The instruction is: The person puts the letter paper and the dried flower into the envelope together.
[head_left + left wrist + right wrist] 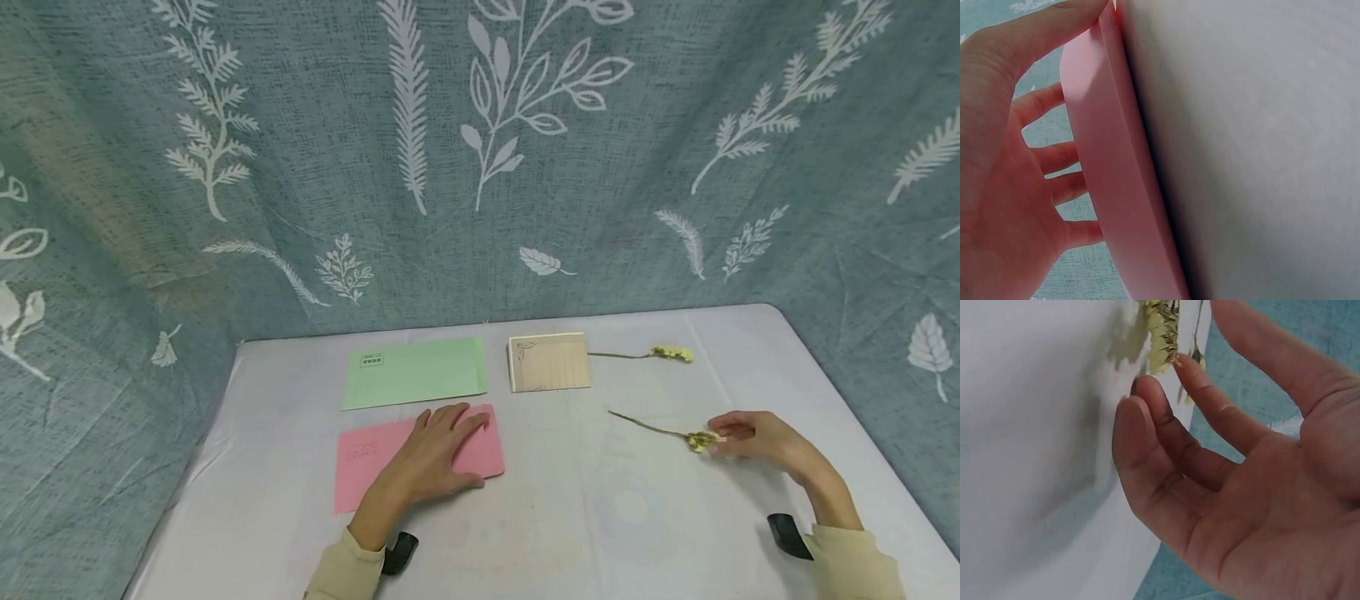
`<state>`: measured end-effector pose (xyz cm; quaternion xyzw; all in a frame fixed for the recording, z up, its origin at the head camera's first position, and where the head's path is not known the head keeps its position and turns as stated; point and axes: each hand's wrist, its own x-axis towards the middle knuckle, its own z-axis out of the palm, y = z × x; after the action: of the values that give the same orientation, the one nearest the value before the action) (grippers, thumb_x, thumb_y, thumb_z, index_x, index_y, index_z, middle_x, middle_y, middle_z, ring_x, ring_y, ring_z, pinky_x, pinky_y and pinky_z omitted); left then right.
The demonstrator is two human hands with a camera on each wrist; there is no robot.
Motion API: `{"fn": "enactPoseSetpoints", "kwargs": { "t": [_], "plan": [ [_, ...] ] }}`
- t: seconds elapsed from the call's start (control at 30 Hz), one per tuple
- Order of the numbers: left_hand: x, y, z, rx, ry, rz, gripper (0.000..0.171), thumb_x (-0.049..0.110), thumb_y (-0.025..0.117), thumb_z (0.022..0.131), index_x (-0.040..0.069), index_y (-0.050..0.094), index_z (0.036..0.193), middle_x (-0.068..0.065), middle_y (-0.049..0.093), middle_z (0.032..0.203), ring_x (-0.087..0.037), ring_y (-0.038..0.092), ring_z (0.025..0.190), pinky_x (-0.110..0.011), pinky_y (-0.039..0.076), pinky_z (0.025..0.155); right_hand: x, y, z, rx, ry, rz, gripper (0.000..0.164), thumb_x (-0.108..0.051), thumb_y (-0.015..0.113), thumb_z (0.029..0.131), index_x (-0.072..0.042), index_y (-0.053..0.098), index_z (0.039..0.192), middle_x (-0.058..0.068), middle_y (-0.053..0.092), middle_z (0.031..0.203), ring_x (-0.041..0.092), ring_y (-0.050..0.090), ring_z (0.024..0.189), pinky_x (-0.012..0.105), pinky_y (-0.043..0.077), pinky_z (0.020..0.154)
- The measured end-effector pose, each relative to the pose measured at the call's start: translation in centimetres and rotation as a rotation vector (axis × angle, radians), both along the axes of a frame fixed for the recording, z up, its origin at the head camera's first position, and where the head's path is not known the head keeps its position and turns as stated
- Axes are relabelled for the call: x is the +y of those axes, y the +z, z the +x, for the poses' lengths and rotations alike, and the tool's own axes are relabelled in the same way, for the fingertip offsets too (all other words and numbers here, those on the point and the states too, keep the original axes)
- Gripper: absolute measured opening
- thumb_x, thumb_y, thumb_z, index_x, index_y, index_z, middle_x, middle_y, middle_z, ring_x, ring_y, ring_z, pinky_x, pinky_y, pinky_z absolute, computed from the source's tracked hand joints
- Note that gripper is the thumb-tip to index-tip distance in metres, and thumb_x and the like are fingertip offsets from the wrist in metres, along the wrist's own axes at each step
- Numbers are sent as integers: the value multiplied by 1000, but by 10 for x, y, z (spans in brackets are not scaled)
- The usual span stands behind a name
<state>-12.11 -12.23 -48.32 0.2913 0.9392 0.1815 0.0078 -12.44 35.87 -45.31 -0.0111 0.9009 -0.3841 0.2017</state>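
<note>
My left hand (442, 454) spans a pink envelope (367, 462) on the white table, thumb at the near edge and fingertips at the far edge. In the left wrist view the thumb meets the pink edge (1116, 156), whose surface hides the fingertips. On the right, my right hand (761, 437) reaches to the yellowish head of a dried flower (701, 441). Its stem lies leftward on the table. Seen from the right wrist, the index finger (1210, 403) is at the flower head (1162, 337), the thumb stands apart and the other fingers curl loosely.
A green envelope (416, 373) lies behind the pink one. Beside it are a beige lined notepaper pad (550, 363) and a second dried flower (671, 353), its stem reaching to the pad. A leaf-patterned green cloth (450, 250) hangs behind the white table (555, 517).
</note>
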Motion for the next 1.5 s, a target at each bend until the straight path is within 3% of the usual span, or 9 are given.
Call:
{"fn": "enactPoseSetpoints", "kwargs": {
  "t": [0.3, 0.47, 0.83, 1.07, 1.23, 1.5],
  "plan": [
    [0, 0, 2, -5, 1, 1, 81, 43, 83, 72, 16, 51, 141, -18, 47, 141, -33, 42, 133, -62, 30, 108, -4, -6, 1, 3, -43, 8, 43, -9, 76, 83, 15, 61, 115, 12, 64, 98, 17, 60, 80, 28, 53, 63],
    [0, -1, 2, 3, -1, -1, 81, 44, 83, 72, 17, 51, 141, -18, 47, 141, -33, 42, 133, -61, 30, 108, -9, -6, 2, 29, -72, 26, 39, -10, 76, 83, 12, 64, 113, 9, 64, 94, 15, 59, 74, 27, 52, 60],
    [0, 0, 0, -3, 1, -14, 81, 45, 83, 73, 17, 50, 142, -17, 46, 142, -33, 42, 133, -62, 31, 108, -18, -3, -3, 94, -74, 53, 36, -9, 74, 84, 11, 65, 113, 19, 66, 101, 18, 63, 73, 32, 52, 59],
    [0, 0, 0, -5, 0, -15, 82, 45, 83, 73, 17, 50, 142, -17, 46, 143, -32, 42, 133, -61, 31, 108, -23, -2, -8, 133, -65, 42, 36, -13, 74, 86, 10, 67, 114, 15, 71, 95, 19, 64, 72, 32, 52, 61],
    [0, -1, -1, 1, -1, -12, 82, 45, 83, 72, 17, 50, 142, -17, 46, 142, -32, 42, 133, -62, 31, 108, -29, -4, -11, 206, -68, 30, 33, -15, 74, 87, 3, 70, 113, 14, 72, 97, 19, 65, 80, 29, 52, 63],
    [2, 1, -3, 2, -1, -7, 82, 45, 83, 73, 17, 49, 143, -17, 46, 142, -32, 42, 133, -61, 31, 108, -39, -3, -13, 295, -90, -25, 35, -24, 74, 89, -3, 70, 117, 17, 68, 115, 30, 62, 101, 26, 52, 72]
  ]
}}
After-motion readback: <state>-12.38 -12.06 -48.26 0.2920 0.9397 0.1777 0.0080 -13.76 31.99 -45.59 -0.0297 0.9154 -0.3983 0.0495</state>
